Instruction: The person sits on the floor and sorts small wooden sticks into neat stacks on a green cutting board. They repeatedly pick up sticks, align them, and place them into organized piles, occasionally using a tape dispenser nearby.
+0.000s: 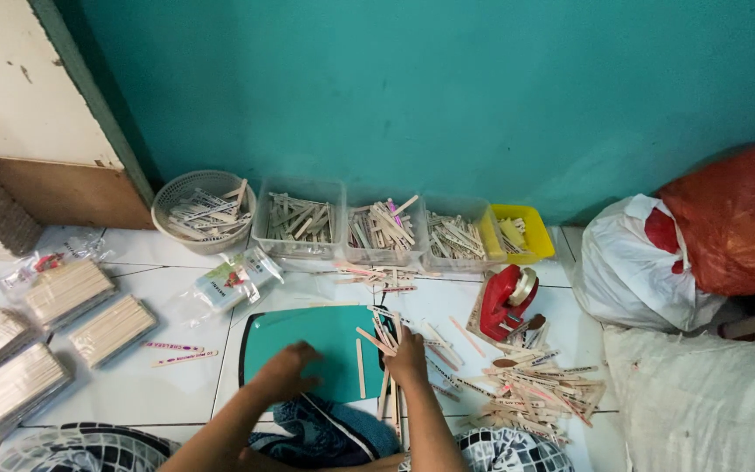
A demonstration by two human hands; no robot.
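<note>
Right now we are sitting on the white tiled floor (168, 385), working over a teal board (308, 336) at the lower middle of the frame. Our right hand (408, 357) is closing its grip around a fanned bunch of sticks (382, 332) at the board's right edge, fingers wrapped but not tight. Our left hand (286, 371) is resting palm down on the board's lower left, fingers spread and holding nothing that we can make out.

We are judging the fan to be the weak point: the sticks are splaying at different angles, so a slack grip could let some slip out and mix with the loose pile (535, 385) lying at the lower right. A single stick (360, 367) is lying on the board just beside the right hand, and a careless sweep could knock it off.

Along the wall at the upper middle, clear tubs (382, 229), a round basket (203, 210) and a yellow tub (517, 232) are holding more sticks. A red tape dispenser (504, 301) is standing near the pile, where an elbow could catch it. Bundled packs (67, 293) are lying at the left, well apart.
</note>
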